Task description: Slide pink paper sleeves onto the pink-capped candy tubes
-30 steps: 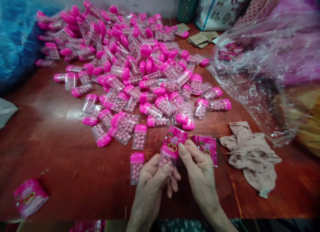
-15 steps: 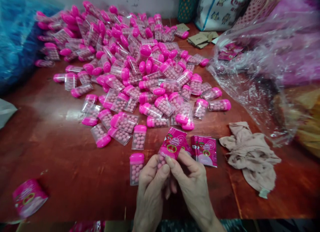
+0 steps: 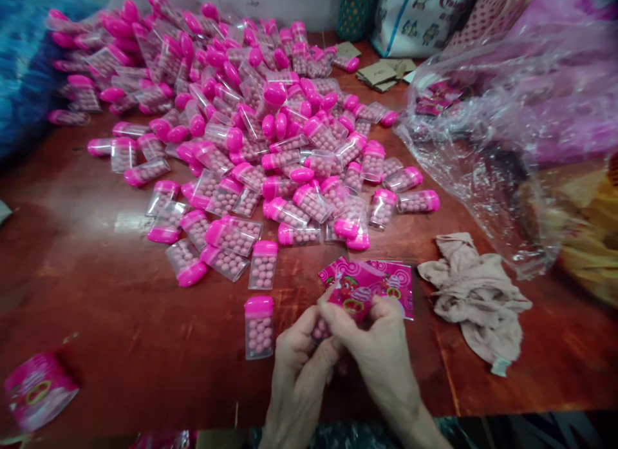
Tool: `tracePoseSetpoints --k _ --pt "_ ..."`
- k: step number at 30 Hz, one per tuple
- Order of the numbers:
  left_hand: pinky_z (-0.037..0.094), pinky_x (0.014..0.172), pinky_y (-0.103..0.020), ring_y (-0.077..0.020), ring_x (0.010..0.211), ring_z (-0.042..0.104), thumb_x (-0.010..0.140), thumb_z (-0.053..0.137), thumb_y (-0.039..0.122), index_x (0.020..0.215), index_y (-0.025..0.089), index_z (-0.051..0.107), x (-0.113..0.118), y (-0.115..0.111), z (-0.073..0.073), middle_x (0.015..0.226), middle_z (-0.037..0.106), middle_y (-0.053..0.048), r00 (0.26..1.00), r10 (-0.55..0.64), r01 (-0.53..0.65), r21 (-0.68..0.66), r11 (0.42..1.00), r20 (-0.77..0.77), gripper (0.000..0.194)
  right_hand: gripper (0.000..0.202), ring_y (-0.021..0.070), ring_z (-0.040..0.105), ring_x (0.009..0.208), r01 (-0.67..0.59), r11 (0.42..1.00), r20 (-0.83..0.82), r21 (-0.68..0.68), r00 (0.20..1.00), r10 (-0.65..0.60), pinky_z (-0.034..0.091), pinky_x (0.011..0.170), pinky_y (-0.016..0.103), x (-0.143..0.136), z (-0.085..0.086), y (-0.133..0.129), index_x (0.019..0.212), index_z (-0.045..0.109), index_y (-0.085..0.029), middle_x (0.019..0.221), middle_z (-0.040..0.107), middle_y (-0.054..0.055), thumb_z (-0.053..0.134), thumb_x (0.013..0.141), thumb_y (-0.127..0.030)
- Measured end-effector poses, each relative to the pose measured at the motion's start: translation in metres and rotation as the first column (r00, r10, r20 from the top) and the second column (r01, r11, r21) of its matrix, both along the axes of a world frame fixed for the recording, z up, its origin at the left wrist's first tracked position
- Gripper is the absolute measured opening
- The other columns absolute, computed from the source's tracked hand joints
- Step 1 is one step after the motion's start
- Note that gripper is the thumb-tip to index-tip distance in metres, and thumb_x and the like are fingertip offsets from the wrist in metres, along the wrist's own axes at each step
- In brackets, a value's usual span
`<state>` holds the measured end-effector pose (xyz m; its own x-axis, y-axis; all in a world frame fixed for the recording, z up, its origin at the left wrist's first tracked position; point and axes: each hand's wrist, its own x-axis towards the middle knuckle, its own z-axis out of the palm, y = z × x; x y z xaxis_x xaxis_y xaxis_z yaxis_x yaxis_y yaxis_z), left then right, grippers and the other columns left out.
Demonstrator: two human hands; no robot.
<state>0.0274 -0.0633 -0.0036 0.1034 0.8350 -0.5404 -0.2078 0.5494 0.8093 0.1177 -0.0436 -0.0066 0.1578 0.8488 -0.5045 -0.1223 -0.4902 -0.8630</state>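
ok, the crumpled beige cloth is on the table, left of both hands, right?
No, wrong side. The head view shows the crumpled beige cloth on the table, to the right of both the left hand and the right hand.

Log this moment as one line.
left hand: holding ball-filled container | right hand: gripping printed pink wrapper | beyond hands: heaped pink-capped containers | right side: crumpled cloth
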Motion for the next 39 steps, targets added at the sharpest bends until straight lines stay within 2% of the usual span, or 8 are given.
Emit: tracePoseSetpoints --k 4,8,11,17,24,33,36,39 --pt "0.022 0.039 -0.017 -0.0039 0.042 0.03 0.078 0.06 0.036 0.092 0.015 0.058 0.001 0.0 -0.005 0.053 0.042 0.006 0.995 0.046 -0.043 -0.035 0.998 0.086 0.026 0.02 0.0114 0.056 0.048 0.029 0.998 0.107 0.05 0.994 -0.034 0.047 0.043 0.019 -0.007 -0.001 -0.002 0.059 0.06 -0.014 0.054 0.062 0.001 0.07 0.065 -0.03" --pt "0.028 0.04 -0.016 -0.0043 0.044 0.037 0.08 0.059 0.029 0.08 0.016 0.054 0.0 0.004 -0.01 0.055 0.046 0.005 0.992 0.024 -0.019 -0.049 0.999 0.12 0.014 0.023 0.0076 0.049 0.035 -0.022 1.0 -0.09 -0.014 0.996 0.02 0.042 0.031 0.018 -0.001 -0.005 -0.003 0.075 0.06 -0.015 0.057 0.06 -0.002 0.067 0.072 -0.037" --pt "0.028 0.038 -0.015 -0.0062 0.044 0.043 0.08 0.058 0.022 0.099 0.016 0.051 0.0 0.008 -0.006 0.058 0.053 0.003 0.991 0.038 -0.035 -0.022 0.999 0.129 0.022 0.024 0.0055 0.044 0.032 -0.002 0.999 -0.231 0.036 0.973 0.01 0.04 0.031 0.016 0.007 -0.006 0.001 0.075 0.056 -0.017 0.049 0.052 -0.007 0.061 0.079 -0.04" --pt "0.027 0.032 -0.015 -0.0079 0.039 0.046 0.082 0.053 0.026 0.118 0.017 0.039 0.007 0.004 0.004 0.063 0.06 -0.001 0.982 0.153 -0.153 -0.005 0.988 0.109 0.04 0.026 0.0035 0.041 0.035 0.075 0.992 -0.17 0.1 0.984 -0.057 0.036 0.034 0.012 0.004 -0.009 0.003 0.067 0.055 -0.017 0.043 0.044 -0.009 0.058 0.082 -0.038" --pt "0.035 0.039 -0.015 -0.0057 0.041 0.044 0.079 0.059 0.026 0.11 0.021 0.049 0.006 0.004 0.007 0.06 0.053 0.005 0.942 0.321 -0.317 -0.056 0.947 0.099 0.033 0.026 0.0052 0.037 0.031 -0.024 0.999 -0.137 0.04 0.99 0.029 0.035 0.031 0.015 -0.015 -0.009 -0.017 0.072 0.059 -0.017 0.04 0.037 -0.01 0.055 0.083 -0.04" --pt "0.031 0.034 -0.015 -0.0081 0.038 0.045 0.081 0.057 0.029 0.116 0.023 0.045 -0.002 0.007 -0.001 0.051 0.052 0.006 0.963 0.199 -0.19 -0.065 0.98 0.18 0.038 0.03 0.0056 0.039 0.033 -0.065 0.994 -0.316 0.087 0.944 0.089 0.038 0.034 0.016 -0.009 -0.002 -0.009 0.07 0.05 -0.019 0.042 0.039 -0.01 0.047 0.088 -0.043" --pt "0.034 0.036 -0.017 -0.0081 0.039 0.046 0.079 0.06 0.03 0.11 0.023 0.052 -0.001 -0.001 -0.004 0.053 0.054 0.005 0.975 0.194 -0.187 -0.073 0.98 0.111 0.033 0.03 0.0042 0.034 0.03 -0.052 0.998 -0.248 0.042 0.967 0.061 0.03 0.027 0.014 -0.011 -0.005 -0.012 0.068 0.05 -0.019 0.043 0.037 -0.01 0.052 0.085 -0.043" --pt "0.04 0.042 -0.02 -0.0104 0.046 0.05 0.074 0.065 0.034 0.106 0.023 0.059 -0.003 -0.005 -0.007 0.058 0.057 0.003 0.957 0.278 -0.269 -0.112 0.957 0.079 0.034 0.028 0.0044 0.036 0.033 -0.146 0.986 -0.162 0.079 0.974 0.157 0.029 0.028 0.014 -0.009 -0.007 -0.014 0.071 0.055 -0.018 0.05 0.041 -0.008 0.05 0.086 -0.041"
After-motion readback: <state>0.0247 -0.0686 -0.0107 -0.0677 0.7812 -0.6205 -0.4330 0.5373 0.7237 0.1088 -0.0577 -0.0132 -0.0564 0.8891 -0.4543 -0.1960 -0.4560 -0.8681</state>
